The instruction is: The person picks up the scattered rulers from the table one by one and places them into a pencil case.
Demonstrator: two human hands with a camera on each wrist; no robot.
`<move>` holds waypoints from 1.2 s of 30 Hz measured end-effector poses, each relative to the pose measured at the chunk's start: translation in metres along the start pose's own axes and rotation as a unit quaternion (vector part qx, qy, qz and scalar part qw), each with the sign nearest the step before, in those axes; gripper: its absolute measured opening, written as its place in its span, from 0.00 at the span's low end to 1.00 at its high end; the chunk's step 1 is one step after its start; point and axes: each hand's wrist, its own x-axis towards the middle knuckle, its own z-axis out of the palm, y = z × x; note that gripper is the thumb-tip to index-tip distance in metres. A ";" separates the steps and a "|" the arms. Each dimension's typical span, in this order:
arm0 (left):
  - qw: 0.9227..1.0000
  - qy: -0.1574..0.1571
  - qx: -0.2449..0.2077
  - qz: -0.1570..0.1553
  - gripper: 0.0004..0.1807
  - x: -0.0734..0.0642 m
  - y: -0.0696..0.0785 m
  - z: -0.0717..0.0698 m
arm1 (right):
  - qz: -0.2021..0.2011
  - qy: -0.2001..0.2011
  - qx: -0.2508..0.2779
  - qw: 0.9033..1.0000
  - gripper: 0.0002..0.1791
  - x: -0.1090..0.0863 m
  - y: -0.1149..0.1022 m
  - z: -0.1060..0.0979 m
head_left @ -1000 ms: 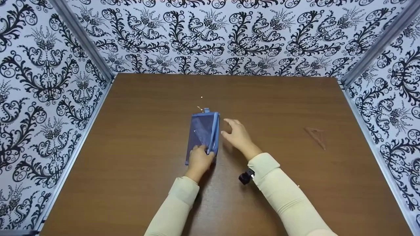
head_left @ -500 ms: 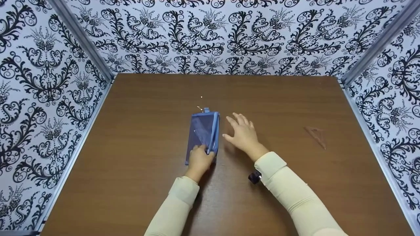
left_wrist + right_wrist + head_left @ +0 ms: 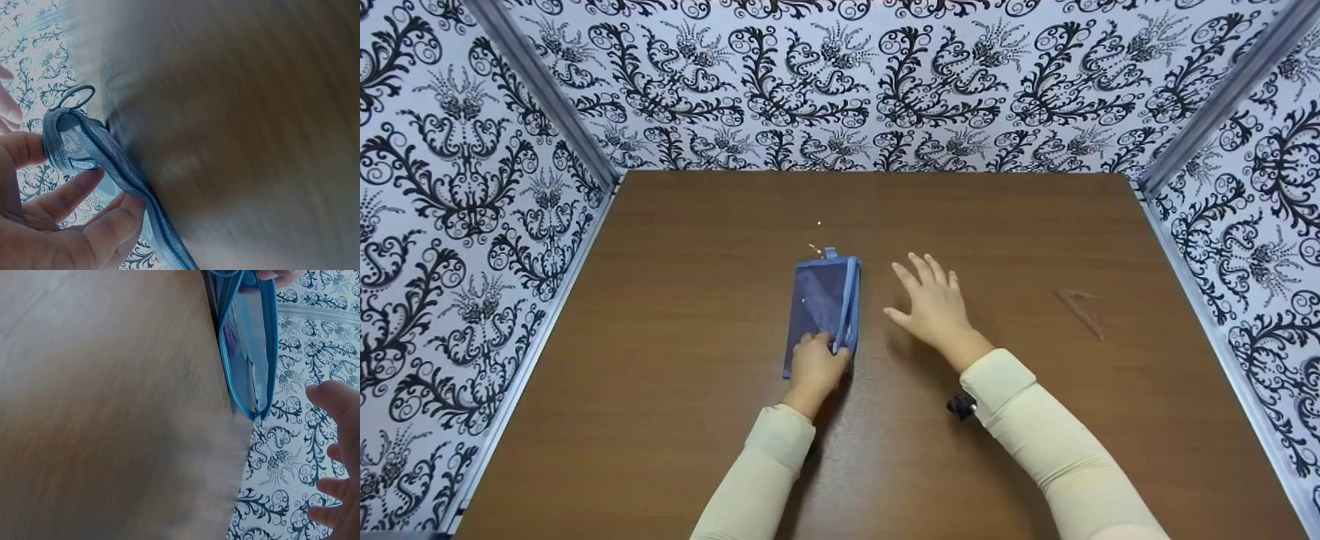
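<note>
A blue see-through zipper pouch (image 3: 815,292) lies on the table, its zipped side gaping along the right edge. My left hand (image 3: 817,367) grips the near end of it, and in the left wrist view the fingers (image 3: 121,216) hold the zipper edge apart. Through the mouth of the pouch (image 3: 247,354), the right wrist view shows something pinkish inside. My right hand (image 3: 936,311) hovers to the right of the pouch with fingers spread and nothing in it. Farther right lies a clear reddish set square (image 3: 1081,311), a triangle with an open middle.
The brown wooden table (image 3: 697,465) is bordered by patterned walls (image 3: 840,82) at the back and both sides. A small black wrist camera (image 3: 961,406) sticks out from the right sleeve (image 3: 1035,420). A blue tab (image 3: 830,253) projects from the pouch's far end.
My right hand has drawn away from the pouch toward the right, and its fingers have spread wider. The left hand and the pouch have stayed in place.
</note>
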 end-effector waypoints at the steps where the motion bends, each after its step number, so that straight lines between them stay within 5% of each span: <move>1: 1.000 0.001 0.001 0.001 0.21 0.000 0.000 0.000 | 0.001 0.001 -0.001 1.000 0.42 -0.001 0.002 -0.001; 36: 1.000 0.009 0.001 0.005 0.21 0.000 -0.001 0.002 | 0.057 0.026 0.012 0.998 0.43 -0.028 0.062 -0.025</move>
